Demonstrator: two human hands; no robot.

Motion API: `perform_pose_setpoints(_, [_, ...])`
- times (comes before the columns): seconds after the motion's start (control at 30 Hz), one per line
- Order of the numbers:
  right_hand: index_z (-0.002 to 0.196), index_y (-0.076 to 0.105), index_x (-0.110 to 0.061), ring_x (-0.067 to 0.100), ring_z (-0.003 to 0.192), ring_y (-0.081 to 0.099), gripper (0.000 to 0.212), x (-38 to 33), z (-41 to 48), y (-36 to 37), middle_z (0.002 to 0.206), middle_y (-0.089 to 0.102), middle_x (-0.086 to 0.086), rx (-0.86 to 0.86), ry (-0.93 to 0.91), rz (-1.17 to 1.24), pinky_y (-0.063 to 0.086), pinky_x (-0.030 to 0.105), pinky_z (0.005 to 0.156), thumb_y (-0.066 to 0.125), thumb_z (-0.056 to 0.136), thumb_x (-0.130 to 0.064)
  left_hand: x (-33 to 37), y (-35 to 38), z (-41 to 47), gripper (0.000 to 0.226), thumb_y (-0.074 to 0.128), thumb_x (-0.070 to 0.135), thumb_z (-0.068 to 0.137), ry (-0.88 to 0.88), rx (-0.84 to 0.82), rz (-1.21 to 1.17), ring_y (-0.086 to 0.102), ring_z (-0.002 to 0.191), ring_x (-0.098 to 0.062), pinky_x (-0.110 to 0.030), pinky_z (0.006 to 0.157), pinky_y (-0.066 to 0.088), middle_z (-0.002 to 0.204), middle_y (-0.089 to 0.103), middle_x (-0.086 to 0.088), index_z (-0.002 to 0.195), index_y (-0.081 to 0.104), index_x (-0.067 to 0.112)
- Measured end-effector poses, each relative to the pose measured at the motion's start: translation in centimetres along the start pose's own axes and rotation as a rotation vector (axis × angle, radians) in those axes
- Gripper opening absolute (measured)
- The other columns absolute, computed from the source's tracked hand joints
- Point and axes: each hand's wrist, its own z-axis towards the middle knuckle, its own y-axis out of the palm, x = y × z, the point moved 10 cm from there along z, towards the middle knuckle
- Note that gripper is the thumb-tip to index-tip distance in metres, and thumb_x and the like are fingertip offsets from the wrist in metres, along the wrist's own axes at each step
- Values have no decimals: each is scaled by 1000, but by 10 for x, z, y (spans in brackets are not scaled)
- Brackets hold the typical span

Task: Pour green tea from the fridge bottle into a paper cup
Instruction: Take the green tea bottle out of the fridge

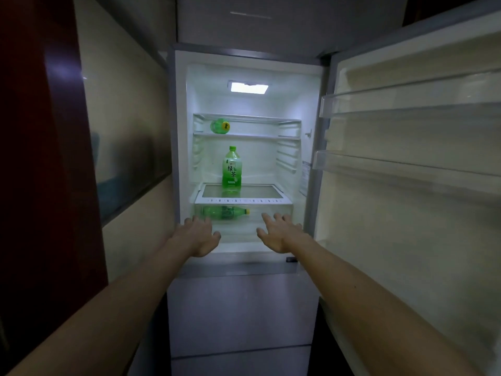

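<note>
Head view. A fridge [181, 137] is seen with its upper compartment open and its door [401, 229] swung fully out to the right. The interior is lit by a ceiling lamp [249, 87].

An upright green tea bottle [231, 169], green-capped and labelled, is found standing on the glass shelf [260, 191], near the middle of the compartment. A second green bottle [220, 126], yellow-capped, is laid on its side on the upper wire shelf, cap toward the camera. A third green bottle [225, 212] is laid on its side inside the clear crisper drawer [276, 210] below the glass shelf, cap to the right.

Both arms are stretched forward. The left hand [199, 236] is held in front of the drawer's left end, fingers spread apart, nothing gripped. The right hand [279, 234] is held in front of the drawer's right end, fingers likewise spread, nothing gripped. Contact with the drawer front cannot be determined. Both hands are well below the upright bottle.

Two clear door shelves [406, 107] are noted on the open door. A closed grey drawer front [241, 310] is seen beneath the open compartment, and a dark red panel [40, 158] at far left.
</note>
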Motion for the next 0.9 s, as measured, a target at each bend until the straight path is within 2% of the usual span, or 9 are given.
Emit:
perform_pose_setpoints(0.27, [155, 4, -22, 31, 148, 6, 64, 27, 100, -8, 162, 9, 11, 50, -42, 15, 22, 57, 113, 22, 100, -50, 4, -10, 97, 58, 27, 46, 97, -25, 57, -22, 42, 124, -36, -47, 99, 40, 143, 34, -21, 142, 31, 10])
perform_pose_setpoints(0.43, [152, 15, -22, 31, 141, 19, 59, 47, 155, -10, 154, 23, 12, 82, -68, 9, 27, 56, 108, 25, 100, -49, 1, -7, 148, 56, 27, 47, 98, -60, 65, -19, 43, 124, -35, -47, 99, 40, 143, 35, -20, 141, 32, 11])
perform_pose_setpoints(0.63, [153, 12, -22, 32, 142, 18, 62, 58, 208, 0, 156, 21, 13, 61, -87, 28, 26, 57, 109, 25, 100, -50, -8, 4, 192, 55, 26, 47, 99, -87, 50, -5, 44, 122, -36, -47, 96, 40, 140, 37, -20, 138, 35, 10])
perform_pose_setpoints(0.77, [151, 18, -21, 31, 139, 23, 60, 58, 243, 9, 152, 27, 13, 63, -93, 64, 30, 57, 106, 27, 99, -50, -14, 17, 225, 51, 27, 46, 98, -87, 40, -24, 46, 117, -35, -46, 94, 41, 136, 40, -19, 133, 38, 9])
perform_pose_setpoints(0.9, [151, 17, -20, 33, 139, 25, 62, 56, 280, 13, 152, 28, 16, 84, -97, 44, 32, 54, 107, 29, 99, -50, -18, 30, 264, 51, 29, 45, 98, -79, 40, -50, 44, 122, -36, -46, 96, 38, 140, 37, -20, 134, 38, 9])
